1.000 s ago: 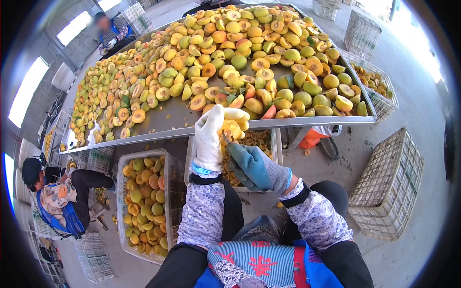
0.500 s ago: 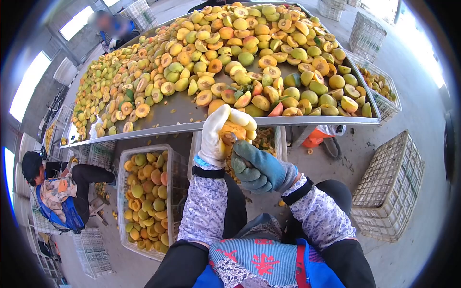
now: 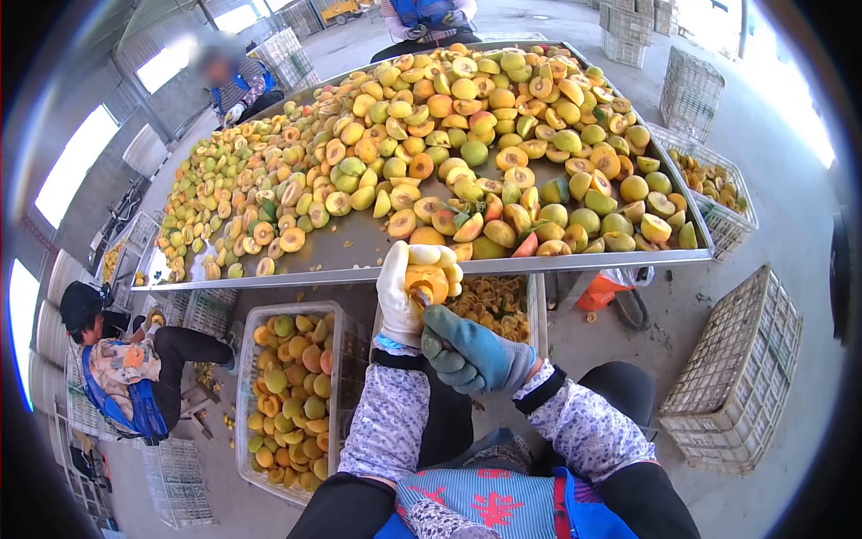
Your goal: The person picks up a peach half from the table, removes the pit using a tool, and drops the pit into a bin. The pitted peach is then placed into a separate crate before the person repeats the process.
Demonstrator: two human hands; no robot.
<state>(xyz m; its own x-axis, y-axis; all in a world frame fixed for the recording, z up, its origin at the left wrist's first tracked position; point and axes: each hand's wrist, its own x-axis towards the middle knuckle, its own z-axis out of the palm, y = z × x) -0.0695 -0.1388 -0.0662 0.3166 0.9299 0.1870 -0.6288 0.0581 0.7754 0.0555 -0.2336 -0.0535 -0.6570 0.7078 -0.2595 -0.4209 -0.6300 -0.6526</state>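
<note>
My left hand (image 3: 401,292), in a white glove, is wrapped round a yellow-orange fruit half (image 3: 426,284) just below the table's front edge. Right beside it, my right hand (image 3: 471,349) in a blue-green glove is closed round a small tool, whose metal tip touches the fruit; the handle is hidden in the fingers. Behind both hands, a crate of cut fruit pieces (image 3: 492,308) shows in part. The metal table (image 3: 337,247) above bears a heap of halved and whole yellow-green fruit (image 3: 440,108).
A crate of fruit (image 3: 334,386) stands left of my legs, and an upturned crate (image 3: 732,377) at the right. Another fruit crate (image 3: 718,193) is beyond the table's right end. Co-workers sit at the left (image 3: 126,368), back left (image 3: 238,85) and far side (image 3: 426,18).
The view has tilted up a little, so the table and crates appear lower and the far co-worker shows more. Both hands remain together at the fruit, slightly turned.
</note>
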